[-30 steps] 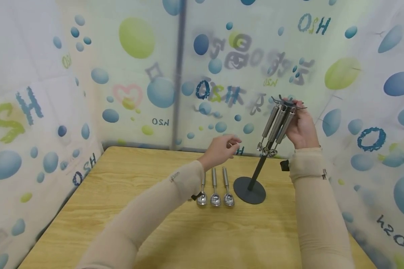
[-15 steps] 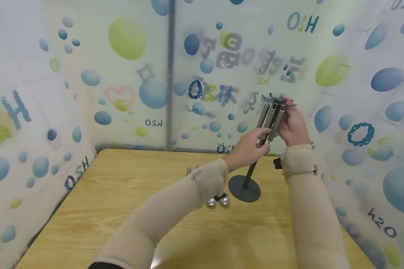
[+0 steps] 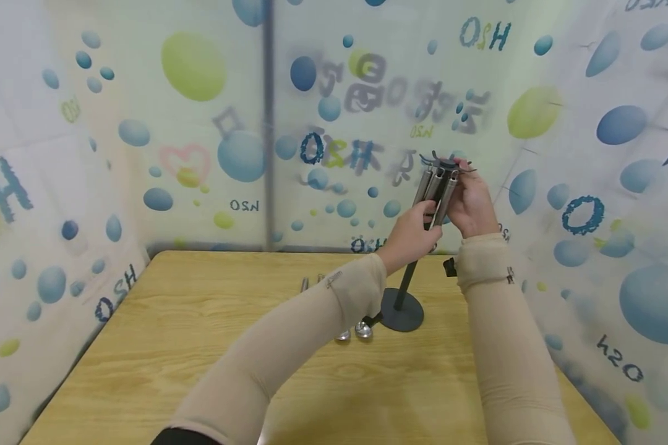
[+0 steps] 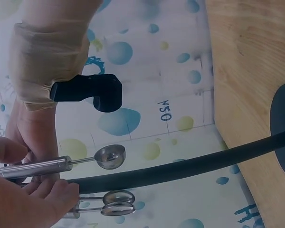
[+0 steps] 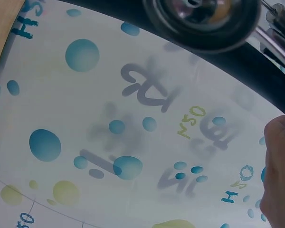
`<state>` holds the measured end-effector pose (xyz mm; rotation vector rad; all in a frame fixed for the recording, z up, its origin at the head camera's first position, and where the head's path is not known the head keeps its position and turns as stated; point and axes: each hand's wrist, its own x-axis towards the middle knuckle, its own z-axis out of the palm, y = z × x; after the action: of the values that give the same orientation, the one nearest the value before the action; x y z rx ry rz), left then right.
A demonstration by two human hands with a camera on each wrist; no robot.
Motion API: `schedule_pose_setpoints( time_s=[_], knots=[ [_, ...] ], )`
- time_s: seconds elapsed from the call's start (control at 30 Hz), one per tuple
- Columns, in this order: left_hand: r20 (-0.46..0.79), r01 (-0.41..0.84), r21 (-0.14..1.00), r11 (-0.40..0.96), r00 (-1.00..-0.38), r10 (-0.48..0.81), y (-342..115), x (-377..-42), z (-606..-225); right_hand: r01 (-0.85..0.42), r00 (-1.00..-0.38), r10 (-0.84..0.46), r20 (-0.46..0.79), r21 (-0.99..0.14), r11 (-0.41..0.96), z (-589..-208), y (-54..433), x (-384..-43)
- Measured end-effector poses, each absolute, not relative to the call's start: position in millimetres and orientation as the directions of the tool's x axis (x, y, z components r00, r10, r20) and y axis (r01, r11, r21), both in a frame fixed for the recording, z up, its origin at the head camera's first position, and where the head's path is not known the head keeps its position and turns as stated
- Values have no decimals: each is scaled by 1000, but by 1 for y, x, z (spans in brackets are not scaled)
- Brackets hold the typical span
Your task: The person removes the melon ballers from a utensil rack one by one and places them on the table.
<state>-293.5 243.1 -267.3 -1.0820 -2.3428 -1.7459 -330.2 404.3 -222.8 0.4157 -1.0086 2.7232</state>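
Observation:
A dark grey stand [image 3: 402, 311] with a ring of hooks on top leans to the right on the table. Several metal scoops [image 3: 448, 191] with thick cylindrical handles hang from its hooks. My right hand [image 3: 473, 201] grips the hook ring from the right. With thumb and fingers my left hand [image 3: 414, 235] holds the handle of one hanging scoop, and in the left wrist view that scoop [image 4: 109, 156] points its round bowl away from the hand. Two more scoops [image 4: 118, 202] hang beyond the fingers. In the right wrist view a scoop's bowl [image 5: 204, 19] looms at the top.
More metal scoops [image 3: 363, 329] lie on the wooden table [image 3: 200, 321] left of the stand's base, partly hidden by my left forearm. Patterned curtain walls [image 3: 334, 93] enclose the table at the back and sides.
My left hand has moved up and right from above the lying scoops to a hanging scoop and taken its handle. The right hand keeps its grip on the stand's top. The view has shifted slightly right.

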Motion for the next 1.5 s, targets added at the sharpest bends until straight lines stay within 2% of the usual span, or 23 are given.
schedule_pose_setpoints(
  time_s=[0.1,0.23,0.73,1.07,1.5],
  knots=[
    [391,506,852,137,-788,475,248,-295,-267,-299,-933,91,348,-611,-733,-223,403,-332],
    [405,498,860,111,-798,446,255,-297,-267,-310,-920,69,386,-607,-732,-223,402,-334],
    [533,606,790,88,-751,390,267,-302,-267,-302,-933,70,354,-661,-687,-219,409,-332],
    [523,596,798,93,-760,385,269,-300,-260,-302,-943,101,316,-692,-656,-219,409,-330],
    [561,633,771,72,-728,395,263,-296,-251,-322,-946,175,271,-746,-583,-217,408,-329]
  ],
)
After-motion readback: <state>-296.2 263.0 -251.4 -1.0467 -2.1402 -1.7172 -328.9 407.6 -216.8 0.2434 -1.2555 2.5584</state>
